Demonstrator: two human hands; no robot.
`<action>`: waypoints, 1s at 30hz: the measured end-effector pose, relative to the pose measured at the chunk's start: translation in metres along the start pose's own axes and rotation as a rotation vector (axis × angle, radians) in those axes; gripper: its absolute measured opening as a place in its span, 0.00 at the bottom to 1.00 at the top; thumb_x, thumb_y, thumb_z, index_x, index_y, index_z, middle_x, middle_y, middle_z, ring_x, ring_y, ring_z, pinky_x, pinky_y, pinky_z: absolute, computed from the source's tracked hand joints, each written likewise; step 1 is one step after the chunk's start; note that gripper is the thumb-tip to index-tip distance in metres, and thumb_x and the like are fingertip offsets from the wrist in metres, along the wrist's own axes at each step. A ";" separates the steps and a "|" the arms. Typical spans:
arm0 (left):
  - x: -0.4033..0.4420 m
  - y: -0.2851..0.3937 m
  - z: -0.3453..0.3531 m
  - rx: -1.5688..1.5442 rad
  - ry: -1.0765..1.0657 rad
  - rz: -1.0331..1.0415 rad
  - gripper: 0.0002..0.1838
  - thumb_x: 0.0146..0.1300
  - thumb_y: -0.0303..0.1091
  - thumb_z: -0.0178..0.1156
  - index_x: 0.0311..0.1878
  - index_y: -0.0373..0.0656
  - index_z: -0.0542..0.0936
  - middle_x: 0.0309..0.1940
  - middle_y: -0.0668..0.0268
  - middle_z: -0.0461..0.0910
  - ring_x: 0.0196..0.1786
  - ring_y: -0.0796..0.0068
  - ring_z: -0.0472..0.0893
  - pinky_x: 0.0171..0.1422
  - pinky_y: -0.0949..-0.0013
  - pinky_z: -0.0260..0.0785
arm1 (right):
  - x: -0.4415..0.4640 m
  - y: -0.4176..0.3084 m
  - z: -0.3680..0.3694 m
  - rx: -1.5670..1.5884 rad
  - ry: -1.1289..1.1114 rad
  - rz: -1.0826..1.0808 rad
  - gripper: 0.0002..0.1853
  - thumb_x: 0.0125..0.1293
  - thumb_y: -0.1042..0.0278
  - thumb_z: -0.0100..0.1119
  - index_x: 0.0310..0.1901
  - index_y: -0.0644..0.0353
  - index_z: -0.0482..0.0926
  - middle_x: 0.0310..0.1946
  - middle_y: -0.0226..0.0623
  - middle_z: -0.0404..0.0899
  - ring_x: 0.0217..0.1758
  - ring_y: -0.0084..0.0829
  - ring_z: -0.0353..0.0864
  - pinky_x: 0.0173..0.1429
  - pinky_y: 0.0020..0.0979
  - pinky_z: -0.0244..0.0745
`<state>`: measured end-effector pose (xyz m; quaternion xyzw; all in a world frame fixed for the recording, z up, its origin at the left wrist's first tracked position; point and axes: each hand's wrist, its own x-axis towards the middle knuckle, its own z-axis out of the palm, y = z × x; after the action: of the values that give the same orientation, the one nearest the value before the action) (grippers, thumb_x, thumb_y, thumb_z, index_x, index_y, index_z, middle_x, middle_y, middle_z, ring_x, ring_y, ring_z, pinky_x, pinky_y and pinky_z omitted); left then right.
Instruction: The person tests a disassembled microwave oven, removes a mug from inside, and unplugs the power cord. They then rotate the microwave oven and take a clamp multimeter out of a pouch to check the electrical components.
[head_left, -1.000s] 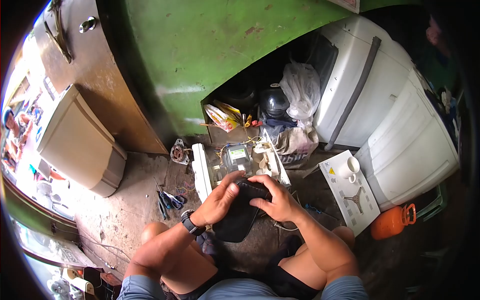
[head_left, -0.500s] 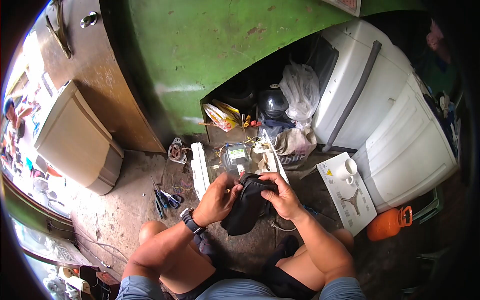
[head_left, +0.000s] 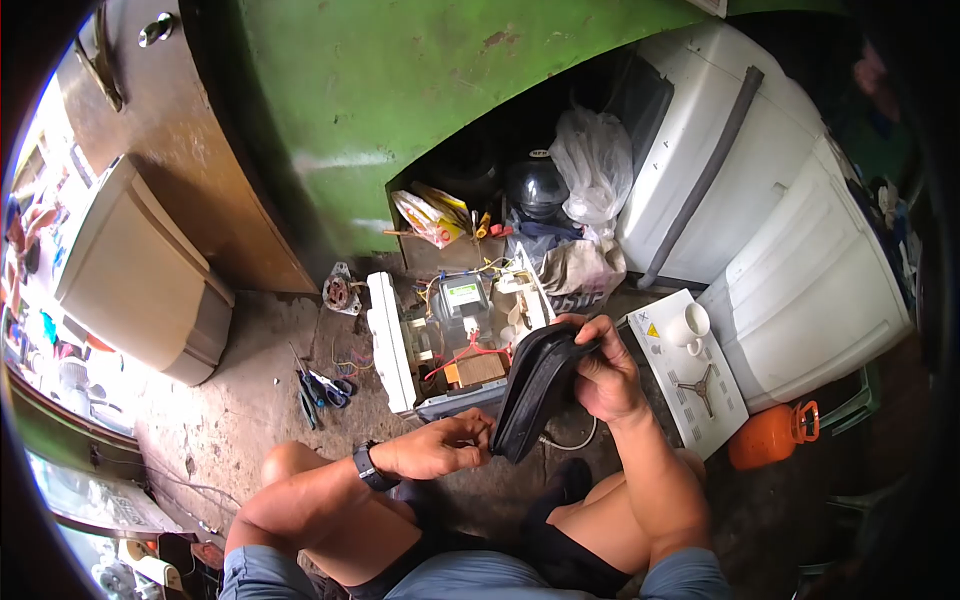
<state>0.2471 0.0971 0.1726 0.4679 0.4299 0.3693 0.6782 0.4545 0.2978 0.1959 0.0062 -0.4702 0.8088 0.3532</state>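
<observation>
My right hand (head_left: 605, 375) grips the upper end of a black zip pouch (head_left: 538, 392), thumb on the near side and fingers over its top. The pouch is tilted, its long seam turned towards my left. My left hand (head_left: 445, 447) is pinched at the lower end of that seam, where the zip runs; the zip pull itself is too small to make out. Just beyond the pouch, an opened white appliance (head_left: 388, 335) shows its wiring and a grey boxed part with a green-white label (head_left: 463, 295).
Pliers and scissors (head_left: 322, 392) lie on the floor to the left, near a small motor (head_left: 342, 290). To the right, a white panel (head_left: 712, 430) bears a white mug (head_left: 688, 327) and a three-armed metal piece (head_left: 703, 388). An orange gas cylinder (head_left: 770, 440) lies beside it.
The pouch has swung from lying flat to a steeper tilt, seam showing. My left hand has slid from its upper end down to its lower end; my right hand has shifted slightly right.
</observation>
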 end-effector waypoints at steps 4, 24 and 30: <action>0.002 -0.001 -0.005 0.220 -0.006 0.016 0.12 0.68 0.32 0.62 0.50 0.35 0.78 0.46 0.64 0.72 0.50 0.72 0.73 0.60 0.66 0.66 | -0.003 0.006 0.004 0.067 0.004 0.041 0.10 0.70 0.80 0.58 0.50 0.57 0.73 0.66 0.46 0.70 0.64 0.36 0.76 0.70 0.39 0.72; 0.016 0.011 0.000 -0.121 -0.034 0.106 0.57 0.66 0.57 0.67 0.82 0.39 0.41 0.77 0.56 0.55 0.79 0.65 0.54 0.81 0.59 0.50 | 0.004 0.019 0.024 0.247 0.000 0.085 0.12 0.69 0.78 0.59 0.52 0.55 0.73 0.69 0.48 0.66 0.71 0.43 0.71 0.73 0.47 0.70; 0.015 0.018 0.002 -0.207 0.138 0.146 0.47 0.71 0.53 0.63 0.79 0.36 0.52 0.71 0.57 0.66 0.72 0.68 0.66 0.76 0.63 0.58 | 0.015 -0.014 0.018 -0.164 -0.087 0.033 0.12 0.75 0.59 0.56 0.43 0.59 0.79 0.68 0.46 0.67 0.69 0.39 0.70 0.69 0.39 0.68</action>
<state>0.2523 0.1155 0.1868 0.3989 0.4000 0.4913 0.6629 0.4453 0.2971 0.2216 0.0044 -0.5498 0.7722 0.3185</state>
